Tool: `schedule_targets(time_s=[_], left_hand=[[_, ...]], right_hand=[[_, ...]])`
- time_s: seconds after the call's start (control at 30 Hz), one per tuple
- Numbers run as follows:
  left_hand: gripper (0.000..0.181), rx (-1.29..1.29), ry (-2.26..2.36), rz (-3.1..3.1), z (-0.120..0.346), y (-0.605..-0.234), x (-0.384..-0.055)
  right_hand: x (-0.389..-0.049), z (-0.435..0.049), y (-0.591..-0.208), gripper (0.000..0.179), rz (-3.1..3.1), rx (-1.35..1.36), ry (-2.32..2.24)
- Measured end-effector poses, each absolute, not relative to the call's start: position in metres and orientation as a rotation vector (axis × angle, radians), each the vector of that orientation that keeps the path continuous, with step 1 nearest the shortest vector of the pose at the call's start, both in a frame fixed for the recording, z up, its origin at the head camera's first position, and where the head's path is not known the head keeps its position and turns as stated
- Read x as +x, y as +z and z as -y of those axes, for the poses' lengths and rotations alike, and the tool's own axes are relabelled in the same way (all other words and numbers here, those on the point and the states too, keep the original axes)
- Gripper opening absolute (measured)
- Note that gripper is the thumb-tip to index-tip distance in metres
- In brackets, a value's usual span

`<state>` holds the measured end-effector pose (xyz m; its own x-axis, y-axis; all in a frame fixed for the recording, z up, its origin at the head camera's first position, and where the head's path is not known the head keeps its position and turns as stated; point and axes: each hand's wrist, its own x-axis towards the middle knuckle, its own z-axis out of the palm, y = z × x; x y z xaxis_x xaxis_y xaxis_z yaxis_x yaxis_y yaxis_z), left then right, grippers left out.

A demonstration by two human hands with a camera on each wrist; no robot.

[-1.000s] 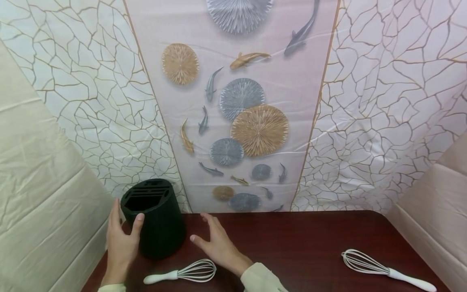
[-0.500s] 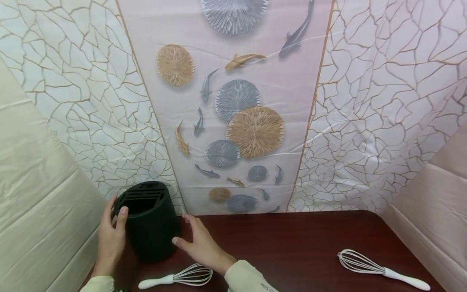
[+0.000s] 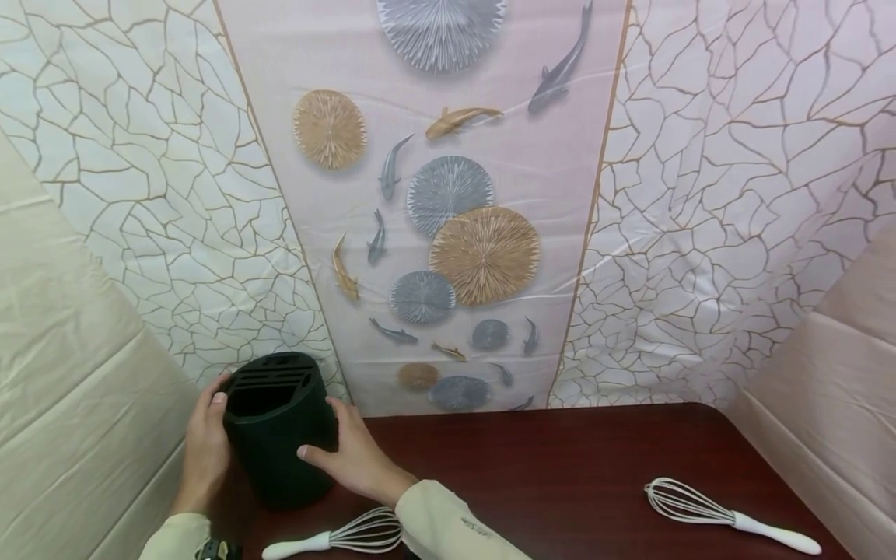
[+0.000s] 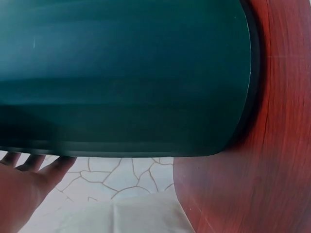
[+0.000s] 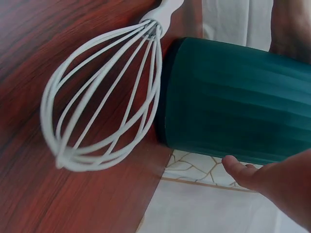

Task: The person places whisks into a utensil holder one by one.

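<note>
A dark green round knife and utensil holder (image 3: 283,451), with slots and one wide opening in its top, stands at the table's left end. My left hand (image 3: 204,443) holds its left side, with the thumb near the rim. On the opposite side my right hand (image 3: 360,459) grips it, thumb across the front and fingers toward the back. The holder's smooth wall (image 4: 126,82) fills much of the left wrist view. A white whisk (image 3: 297,546) lies right in front of it; my right sleeve overlaps its wire end in the head view.
A second white whisk (image 3: 777,535) lies on the right of the dark red wooden table (image 3: 546,474). A patterned cloth (image 3: 448,342) hangs behind the table's back edge, and beige padded panels (image 3: 70,404) flank both sides.
My right hand has moved left from beside the holder onto its right side. My left hand has come up against the left side. The head view has shifted slightly; both whisks stay put.
</note>
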<state>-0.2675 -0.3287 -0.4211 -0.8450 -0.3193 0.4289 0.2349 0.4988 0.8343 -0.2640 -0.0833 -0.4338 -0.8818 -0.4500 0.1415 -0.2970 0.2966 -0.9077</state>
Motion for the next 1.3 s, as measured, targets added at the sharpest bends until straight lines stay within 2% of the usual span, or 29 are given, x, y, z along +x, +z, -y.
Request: schedule_targets(time_s=[0.43,1.3], left_hand=[[0.06,0.111,-1.324,2.283,0.335,-0.423,-0.271],[0.058,0.153,-1.316,2.277,0.33,-0.424,-0.266]], right_hand=[[-0.273,0.098,-0.441,0.098,-2.369,-0.62,-1.753],[-0.281,0.111,-0.451,0.096,-2.377,-0.707,-1.934]])
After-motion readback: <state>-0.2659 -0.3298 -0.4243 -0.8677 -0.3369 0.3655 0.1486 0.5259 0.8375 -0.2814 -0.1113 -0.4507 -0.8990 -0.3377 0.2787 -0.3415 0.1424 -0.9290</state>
